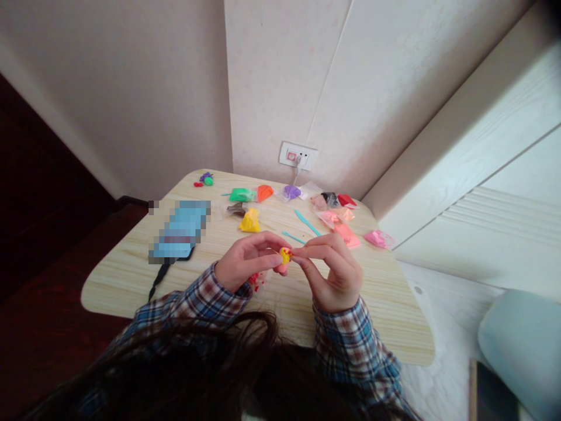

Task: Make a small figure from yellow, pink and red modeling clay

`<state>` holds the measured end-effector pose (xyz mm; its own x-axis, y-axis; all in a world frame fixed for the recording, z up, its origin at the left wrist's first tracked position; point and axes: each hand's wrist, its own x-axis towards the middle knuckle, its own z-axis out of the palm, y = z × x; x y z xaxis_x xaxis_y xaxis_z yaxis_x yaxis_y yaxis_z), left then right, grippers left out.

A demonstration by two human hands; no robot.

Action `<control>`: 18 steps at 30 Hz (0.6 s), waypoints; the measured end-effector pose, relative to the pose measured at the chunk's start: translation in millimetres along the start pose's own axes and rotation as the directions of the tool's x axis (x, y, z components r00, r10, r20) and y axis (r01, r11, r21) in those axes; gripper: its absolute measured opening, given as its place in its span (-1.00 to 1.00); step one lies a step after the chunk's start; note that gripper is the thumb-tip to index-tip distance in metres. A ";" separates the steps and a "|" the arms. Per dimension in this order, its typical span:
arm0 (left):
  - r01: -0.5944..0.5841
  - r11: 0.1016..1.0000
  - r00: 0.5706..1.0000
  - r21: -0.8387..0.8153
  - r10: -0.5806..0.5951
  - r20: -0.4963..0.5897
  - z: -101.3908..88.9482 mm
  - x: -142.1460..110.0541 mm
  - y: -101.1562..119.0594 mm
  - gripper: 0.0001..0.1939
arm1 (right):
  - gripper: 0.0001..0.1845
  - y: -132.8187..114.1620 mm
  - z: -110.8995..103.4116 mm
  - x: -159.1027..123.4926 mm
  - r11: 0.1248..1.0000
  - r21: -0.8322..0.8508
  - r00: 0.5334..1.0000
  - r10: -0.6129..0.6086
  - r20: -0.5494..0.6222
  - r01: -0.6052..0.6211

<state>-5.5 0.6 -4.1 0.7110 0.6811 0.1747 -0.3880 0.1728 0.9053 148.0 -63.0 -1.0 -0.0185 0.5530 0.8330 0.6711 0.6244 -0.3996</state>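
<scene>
My left hand (245, 263) and my right hand (333, 272) meet above the middle of a small light wooden table (385, 327). Both pinch a small yellow clay piece (285, 255) with red specks, held between the fingertips. Under my left hand lies a clear bag with red clay bits (256, 280), partly hidden by the hand. Both wrists are in plaid sleeves. Dark hair covers the bottom of the view.
Bags of clay lie along the far edge: green (242, 195), orange (264, 192), purple (291, 192), yellow (250, 221), red (346, 200), pink (377, 238). Two teal modelling tools (307, 223) lie mid-table. A blurred blue object (179, 229) sits left. A wall socket (298, 155) is behind.
</scene>
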 end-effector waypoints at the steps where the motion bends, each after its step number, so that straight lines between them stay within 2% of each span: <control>1: 0.002 1.000 1.000 0.002 -0.002 -0.002 0.2 0.0 0.3 -0.78 | -0.85 0.2 -0.1 -0.3 1.000 -0.002 1.000 -0.004 0.000 0.004; 12: -0.010 1.000 1.000 0.026 0.011 -0.012 1.1 0.2 -0.1 -0.82 | -0.74 0.0 -1.2 -4.8 0.989 -0.127 0.997 -0.076 0.021 0.078; 18: -0.035 0.999 0.999 0.035 0.035 0.005 0.7 0.0 -0.9 -0.82 | -0.83 1.1 -0.1 -1.0 1.000 -0.024 0.999 -0.014 0.041 0.016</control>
<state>-4.7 0.0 -4.5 0.6999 0.6834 0.2076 -0.3915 0.1239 0.9118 148.8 -62.9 -2.2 -0.0587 0.5661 0.8223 0.6886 0.6193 -0.3772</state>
